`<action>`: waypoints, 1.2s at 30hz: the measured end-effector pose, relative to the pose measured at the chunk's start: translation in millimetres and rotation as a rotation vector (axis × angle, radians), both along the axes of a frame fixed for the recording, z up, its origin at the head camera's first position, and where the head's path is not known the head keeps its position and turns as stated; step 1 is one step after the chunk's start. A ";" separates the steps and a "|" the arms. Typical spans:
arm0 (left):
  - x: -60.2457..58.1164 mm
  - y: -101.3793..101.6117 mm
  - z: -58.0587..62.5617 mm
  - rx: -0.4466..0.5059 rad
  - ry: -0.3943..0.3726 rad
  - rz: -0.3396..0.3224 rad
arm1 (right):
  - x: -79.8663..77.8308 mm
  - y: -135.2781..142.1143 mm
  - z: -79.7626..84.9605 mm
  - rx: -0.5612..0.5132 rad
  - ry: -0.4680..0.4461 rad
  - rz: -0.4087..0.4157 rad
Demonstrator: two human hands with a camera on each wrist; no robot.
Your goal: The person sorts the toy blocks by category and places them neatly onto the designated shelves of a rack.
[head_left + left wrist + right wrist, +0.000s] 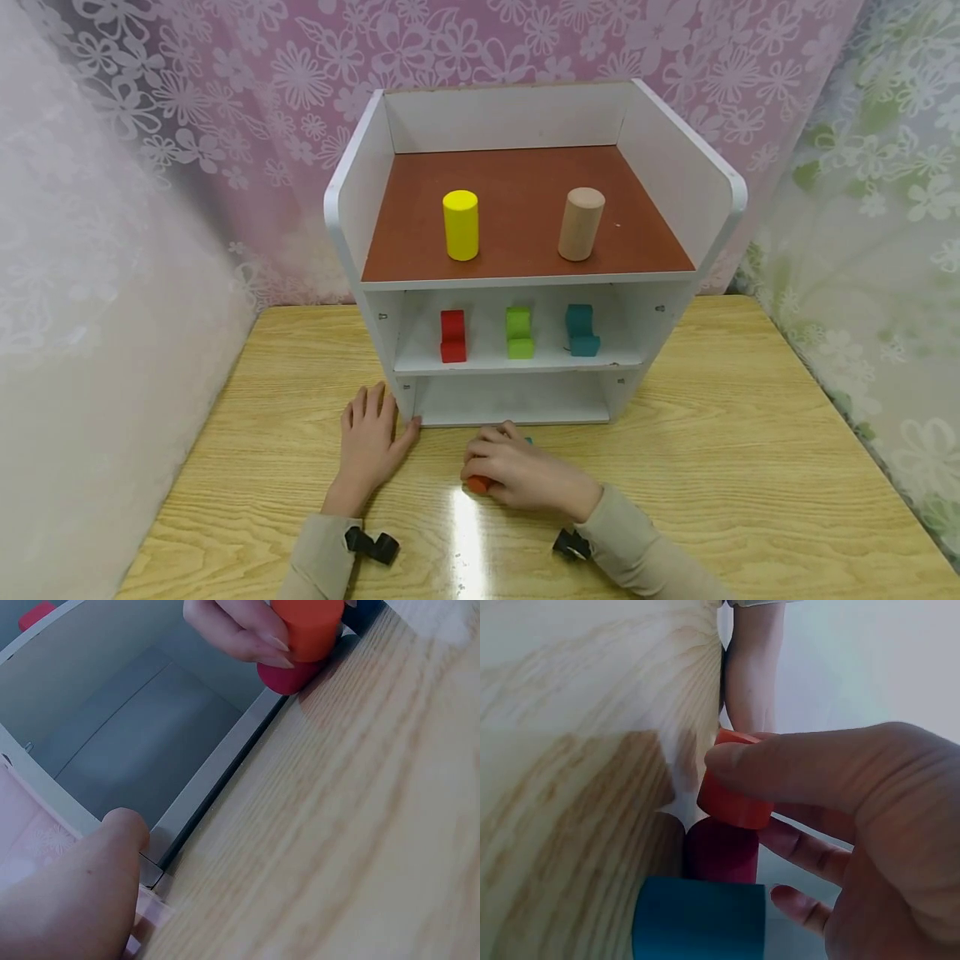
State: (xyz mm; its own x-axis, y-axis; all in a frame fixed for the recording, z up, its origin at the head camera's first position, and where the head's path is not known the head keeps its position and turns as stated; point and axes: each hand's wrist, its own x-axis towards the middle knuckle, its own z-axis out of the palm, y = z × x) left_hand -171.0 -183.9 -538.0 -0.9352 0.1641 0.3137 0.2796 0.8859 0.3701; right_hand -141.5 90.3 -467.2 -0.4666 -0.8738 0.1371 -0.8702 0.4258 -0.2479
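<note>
My right hand (525,473) pinches an orange cylinder block (739,796) between thumb and fingers, low over the table in front of the shelf. Just beyond that block, a dark pink rounded block (724,851) shows in the right wrist view. A blue block (701,919) stands nearest the camera there; in the head view the hand hides most of it. My left hand (369,446) lies on the table with fingers extended, its thumb touching the bottom left corner of the white shelf unit (513,423).
On the brown top stand a yellow cylinder (461,227) and a plain wooden cylinder (581,225). The middle shelf holds red (453,337), green (519,333) and teal (582,332) blocks with curved cut-outs. Flowered curtains (480,42) hang behind the wooden table (750,467).
</note>
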 end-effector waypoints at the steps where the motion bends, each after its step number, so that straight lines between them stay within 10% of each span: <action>1: 0.1 0.0 0.1 -0.001 -0.002 0.000 | -0.1 0.2 0.9 -0.001 -0.010 0.000; 15: -0.4 0.1 -1.0 -0.007 0.015 0.008 | -8.7 -0.9 9.6 -0.165 -0.065 -0.011; 36: -0.7 0.3 -1.9 0.002 0.020 0.003 | -33.0 -32.5 7.2 -0.564 -0.414 -0.441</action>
State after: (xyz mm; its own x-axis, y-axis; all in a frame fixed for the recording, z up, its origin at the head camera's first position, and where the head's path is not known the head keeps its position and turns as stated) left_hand -171.7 -183.6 -539.9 -0.9292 0.1606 0.3328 0.2842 0.8862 0.3659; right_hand -174.5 57.9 -460.0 -0.8595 -0.4504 0.2417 -0.4437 0.4227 -0.7903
